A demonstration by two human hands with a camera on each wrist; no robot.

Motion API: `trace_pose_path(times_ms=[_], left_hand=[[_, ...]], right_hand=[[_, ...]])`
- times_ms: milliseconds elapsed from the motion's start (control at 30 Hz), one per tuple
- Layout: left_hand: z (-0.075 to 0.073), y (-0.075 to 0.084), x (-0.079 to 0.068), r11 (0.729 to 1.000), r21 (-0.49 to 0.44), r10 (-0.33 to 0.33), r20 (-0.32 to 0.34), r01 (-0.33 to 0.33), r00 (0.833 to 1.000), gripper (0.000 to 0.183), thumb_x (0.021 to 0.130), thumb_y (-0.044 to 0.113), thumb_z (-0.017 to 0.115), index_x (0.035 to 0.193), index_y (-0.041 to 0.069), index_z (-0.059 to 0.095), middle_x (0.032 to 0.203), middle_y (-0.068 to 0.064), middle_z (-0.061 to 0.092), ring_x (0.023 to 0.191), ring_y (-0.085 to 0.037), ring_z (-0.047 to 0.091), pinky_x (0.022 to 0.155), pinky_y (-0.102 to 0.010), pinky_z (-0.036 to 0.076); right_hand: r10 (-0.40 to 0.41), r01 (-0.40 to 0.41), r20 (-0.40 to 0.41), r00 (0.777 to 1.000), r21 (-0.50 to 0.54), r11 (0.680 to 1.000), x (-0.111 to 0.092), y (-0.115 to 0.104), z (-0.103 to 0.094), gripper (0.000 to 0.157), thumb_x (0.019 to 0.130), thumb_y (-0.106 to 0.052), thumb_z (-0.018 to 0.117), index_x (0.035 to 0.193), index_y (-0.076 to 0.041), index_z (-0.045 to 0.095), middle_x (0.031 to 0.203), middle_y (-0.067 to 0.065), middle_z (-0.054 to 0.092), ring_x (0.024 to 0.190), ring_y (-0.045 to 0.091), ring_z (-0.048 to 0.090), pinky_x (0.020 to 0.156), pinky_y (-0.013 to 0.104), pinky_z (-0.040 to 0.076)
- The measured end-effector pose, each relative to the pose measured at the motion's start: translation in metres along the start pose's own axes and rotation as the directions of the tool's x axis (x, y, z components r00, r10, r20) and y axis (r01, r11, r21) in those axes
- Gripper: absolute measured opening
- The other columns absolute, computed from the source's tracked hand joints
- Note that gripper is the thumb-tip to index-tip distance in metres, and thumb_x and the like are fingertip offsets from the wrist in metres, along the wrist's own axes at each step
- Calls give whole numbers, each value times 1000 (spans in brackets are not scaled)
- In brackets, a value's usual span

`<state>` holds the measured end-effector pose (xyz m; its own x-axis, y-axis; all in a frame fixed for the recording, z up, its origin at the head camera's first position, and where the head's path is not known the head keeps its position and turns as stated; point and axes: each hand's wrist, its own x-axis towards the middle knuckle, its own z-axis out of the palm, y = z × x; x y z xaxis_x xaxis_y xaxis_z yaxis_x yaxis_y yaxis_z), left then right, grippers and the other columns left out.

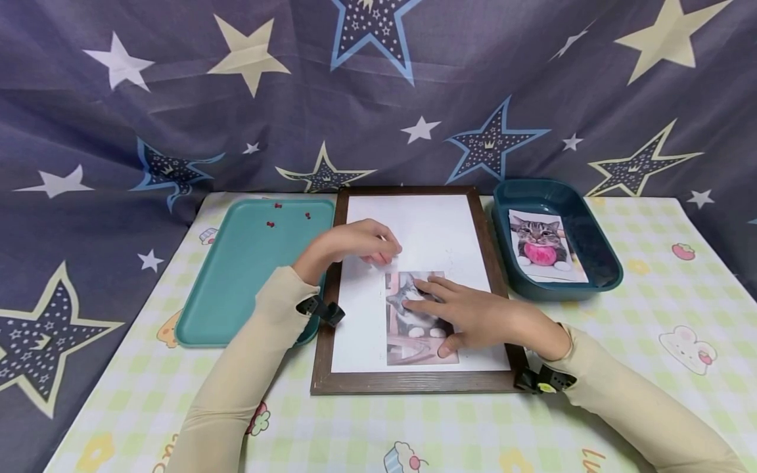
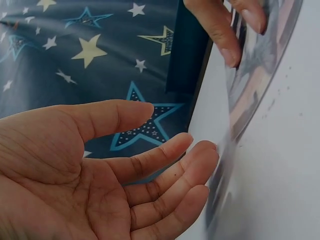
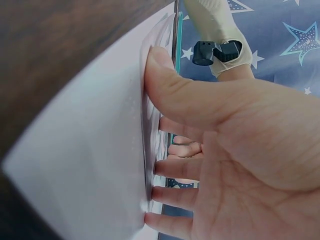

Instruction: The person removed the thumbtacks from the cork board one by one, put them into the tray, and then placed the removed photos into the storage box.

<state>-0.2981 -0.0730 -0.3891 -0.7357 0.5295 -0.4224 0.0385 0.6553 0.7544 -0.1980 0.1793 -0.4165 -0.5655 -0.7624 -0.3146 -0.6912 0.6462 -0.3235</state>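
Observation:
A cat photo [image 1: 414,332] lies on the lower part of a white board [image 1: 426,226] with a dark brown frame [image 1: 414,383]. My right hand [image 1: 481,315] rests on this photo with its fingers spread; in the right wrist view the thumb and fingertips [image 3: 159,57] touch the photo sheet [image 3: 148,130]. Above the photo's upper left corner is my left hand [image 1: 361,242], bent at the wrist. In the left wrist view its fingers [image 2: 170,152] are loosely bent and hold nothing. Part of the photo is hidden under the right hand.
Left of the board lies a green tray [image 1: 236,282] with three red push pins [image 1: 270,224] near its far end. At the right stands a dark teal bin [image 1: 597,263] holding another cat photo [image 1: 541,246] with a pink ball. A star-patterned curtain [image 1: 378,118] hangs behind the checked tablecloth [image 1: 639,394].

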Motion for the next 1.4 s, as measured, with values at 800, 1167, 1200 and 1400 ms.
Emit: trace_pose_path(times_ms=[800,1167,1200,1400], left_hand=[[7,-1,6,999,23,-39,31,38,999,38,102,33,58,125,4,66,106,-10,74,97,-17,70,81,-26,54],[10,-1,7,1000,13,-22,49,21,999,33,101,32,58,110,3,72,85,1,64,79,-12,58,73,-25,50],[10,-1,8,1000,13,-21,49,20,999,33,101,32,58,109,3,72,83,2,64,77,-12,57,72,-25,50],[10,0,10,999,35,-35,56,33,998,36,101,34,58,110,4,75,77,4,60,73,-11,57,69,-24,50]], right_hand=[[-4,4,2,1000,-10,1000,-1,-1,-1,87,88,-40,75,162,-25,31,171,13,16,157,44,11,118,59,38],[0,0,7,1000,5,1000,-1,-1,-2,87,89,-39,74,162,-26,30,171,12,14,157,43,10,118,59,37],[0,0,9,1000,7,1000,-1,0,-2,87,89,-39,74,162,-26,30,172,12,14,157,43,10,118,59,37],[2,-2,15,1000,14,1000,0,0,-2,86,90,-39,73,162,-27,29,172,12,13,157,43,9,118,60,37]])
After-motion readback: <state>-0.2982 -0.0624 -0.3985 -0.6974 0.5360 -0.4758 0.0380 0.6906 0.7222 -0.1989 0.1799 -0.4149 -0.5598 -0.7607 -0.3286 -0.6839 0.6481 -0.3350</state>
